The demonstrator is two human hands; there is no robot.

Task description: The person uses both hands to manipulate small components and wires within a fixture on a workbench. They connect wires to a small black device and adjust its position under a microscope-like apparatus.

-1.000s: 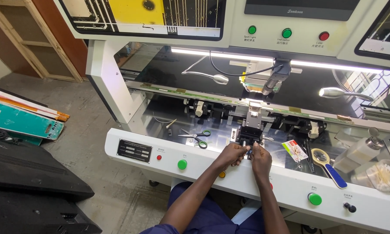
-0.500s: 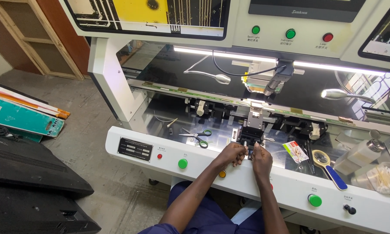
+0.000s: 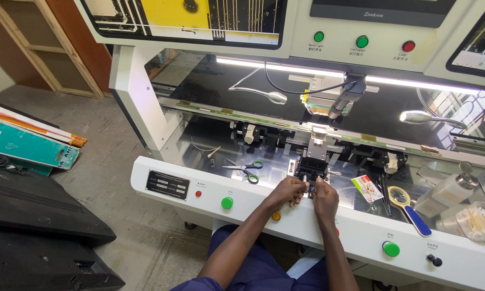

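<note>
Two hands, left hand (image 3: 289,191) and right hand (image 3: 325,196), grips pinching black fixture (image 3: 311,168), white bench (image 3: 307,218), grey floor (image 3: 99,178)

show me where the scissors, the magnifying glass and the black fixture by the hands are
scissors (image 3: 246,169), head view, on the pivot between blades and green handles
magnifying glass (image 3: 397,195), head view, on the round lens
black fixture (image 3: 311,168), head view, on its front block

Glossy white painted metal machine housing (image 3: 361,226), mirror-smooth steel bed (image 3: 210,143), green plastic-handled scissors (image 3: 246,168).
</note>
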